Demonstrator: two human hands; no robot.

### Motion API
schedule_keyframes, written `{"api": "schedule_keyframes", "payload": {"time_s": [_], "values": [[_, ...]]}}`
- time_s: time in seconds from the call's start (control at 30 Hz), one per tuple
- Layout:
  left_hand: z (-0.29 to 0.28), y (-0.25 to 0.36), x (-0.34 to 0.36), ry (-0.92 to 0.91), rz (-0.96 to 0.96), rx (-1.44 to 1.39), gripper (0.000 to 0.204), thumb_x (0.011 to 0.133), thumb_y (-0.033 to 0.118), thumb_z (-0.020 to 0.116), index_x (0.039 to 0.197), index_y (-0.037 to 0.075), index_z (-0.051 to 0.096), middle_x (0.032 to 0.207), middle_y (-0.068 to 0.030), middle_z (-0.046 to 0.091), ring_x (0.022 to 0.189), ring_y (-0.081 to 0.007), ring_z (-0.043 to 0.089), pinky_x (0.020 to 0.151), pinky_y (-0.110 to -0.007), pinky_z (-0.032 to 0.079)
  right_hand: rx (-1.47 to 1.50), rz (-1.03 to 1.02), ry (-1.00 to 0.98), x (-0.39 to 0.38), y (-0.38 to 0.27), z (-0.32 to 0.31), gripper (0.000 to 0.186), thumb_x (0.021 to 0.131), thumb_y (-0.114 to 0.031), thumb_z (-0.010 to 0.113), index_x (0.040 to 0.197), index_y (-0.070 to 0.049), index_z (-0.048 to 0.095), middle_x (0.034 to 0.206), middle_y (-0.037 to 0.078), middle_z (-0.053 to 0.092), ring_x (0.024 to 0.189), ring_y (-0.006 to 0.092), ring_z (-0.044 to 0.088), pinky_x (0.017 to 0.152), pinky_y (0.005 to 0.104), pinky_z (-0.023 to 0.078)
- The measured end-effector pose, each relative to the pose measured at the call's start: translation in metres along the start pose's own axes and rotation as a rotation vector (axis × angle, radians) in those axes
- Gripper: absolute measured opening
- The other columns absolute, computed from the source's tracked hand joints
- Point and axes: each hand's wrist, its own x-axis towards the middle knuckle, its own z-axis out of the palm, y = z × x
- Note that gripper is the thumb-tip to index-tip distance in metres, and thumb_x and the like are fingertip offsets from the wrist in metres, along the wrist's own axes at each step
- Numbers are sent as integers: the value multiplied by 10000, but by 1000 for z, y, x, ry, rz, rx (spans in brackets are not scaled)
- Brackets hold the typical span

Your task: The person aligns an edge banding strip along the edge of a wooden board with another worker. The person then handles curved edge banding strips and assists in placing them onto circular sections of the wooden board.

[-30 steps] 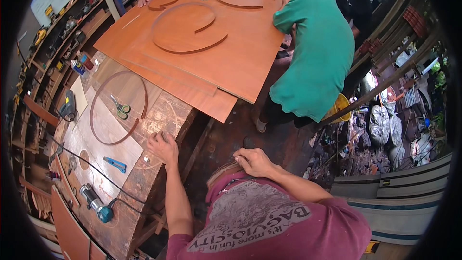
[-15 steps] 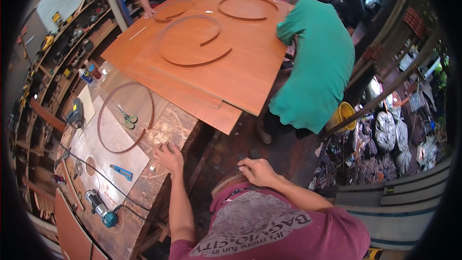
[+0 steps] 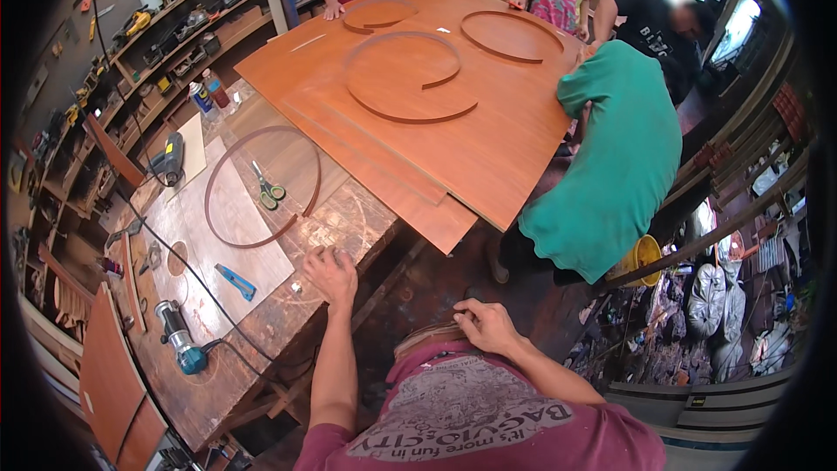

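Note:
My left hand [image 3: 331,276] rests on the near edge of the worn wooden workbench [image 3: 370,208], fingers apart and holding nothing. Curled in front of my waist, my right hand [image 3: 488,326] shows nothing in its fingers. Just beyond my left hand lies a thin brown strip bent into an open ring [image 3: 209,201], with green-handled scissors [image 3: 269,193] inside its curve. Left of that hand, a blue utility knife [image 3: 235,282] lies on a pale thin board [image 3: 261,272]. A teal and silver trim router [image 3: 181,340] lies nearer me, its black cord running across the bench.
Large orange-brown panels [image 3: 514,166] overlap the bench's far side, carrying several bent strips [image 3: 410,119]. A person in green [image 3: 610,157] bends at the panel's right edge; others stand behind. A heat gun [image 3: 171,157], bottles [image 3: 214,87] and tool shelves [image 3: 235,26] are at left.
My view has swung left, so the bench and panels appear farther right. My left hand stays at the bench edge and my right hand at my waist.

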Motion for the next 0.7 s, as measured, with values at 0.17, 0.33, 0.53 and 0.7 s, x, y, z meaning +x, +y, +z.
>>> {"api": "schedule_keyframes", "payload": {"time_s": [0.17,0.33,0.53,0.7], "values": [[0,4,2,5,-14,10,256,819,227,669,992,39,674,1129,-152,553,1167,-362,457,999,-523,350,-42,-25,42,4,-2,0,187,884,-152,660,1027,-31,652,702,111,678,621,267,672,606,368,534],[1,1,1,3,-12,2,252,815,224,670,992,45,675,1130,-148,552,1172,-361,455,998,-530,348,-1,-6,37,7,0,-2,174,882,-144,659,1012,-28,662,711,113,677,624,256,672,604,360,533],[-4,4,1,-29,-42,25,276,803,220,676,1029,62,658,1156,-136,539,1181,-353,451,1003,-522,349,-20,-23,96,10,2,-9,185,890,-152,653,1033,-34,648,693,95,668,605,251,658,608,370,530],[-1,3,1,3,-49,-19,271,782,197,693,1013,60,660,1150,-139,538,1169,-358,453,1000,-522,342,-26,20,163,10,10,-15,176,885,-146,653,1017,-29,648,687,91,663,595,243,654,603,364,527]]}}
